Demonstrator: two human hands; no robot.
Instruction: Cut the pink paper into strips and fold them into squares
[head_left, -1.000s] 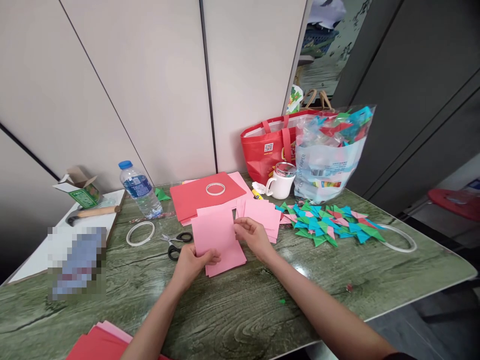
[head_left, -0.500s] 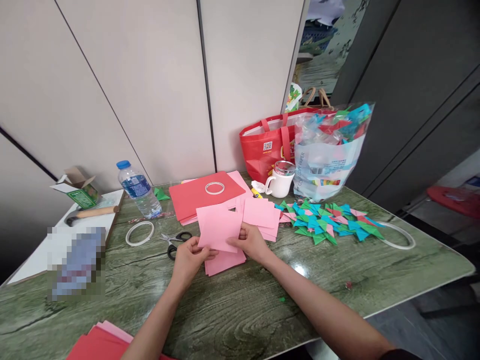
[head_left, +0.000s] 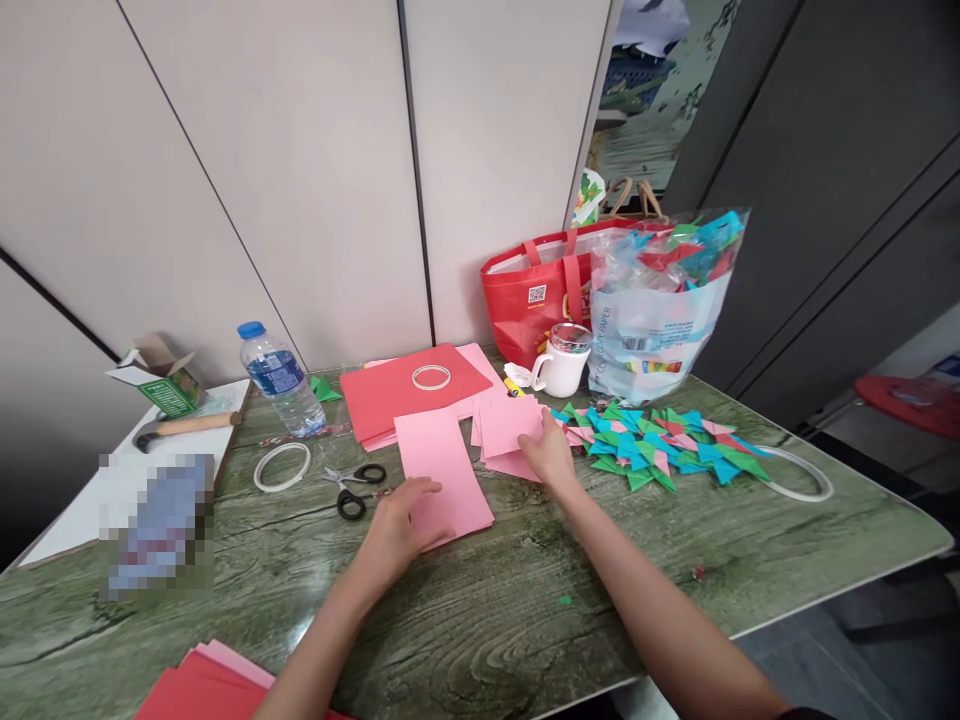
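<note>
My left hand (head_left: 401,522) lies on the near edge of a stack of pink paper rectangles (head_left: 442,470) on the green table (head_left: 480,610), fingers curled loosely over it. My right hand (head_left: 549,452) has its fingers pinched on a small pink sheet (head_left: 510,425), which rests on a second pile of small pink squares (head_left: 514,462). Black-handled scissors (head_left: 356,488) lie just left of the left hand.
Red sheets with a tape ring (head_left: 409,390) sit behind the pink stack. Folded paper triangles (head_left: 660,445) spread to the right. A white mug (head_left: 559,368), red bag (head_left: 536,290), plastic bag (head_left: 652,310), water bottle (head_left: 279,378), tape ring (head_left: 281,466) and more red sheets (head_left: 202,685) stand around.
The pink sheet held up by both hands has been carried right to the small pile by my right hand. My left hand let go and dropped onto the pink stack.
</note>
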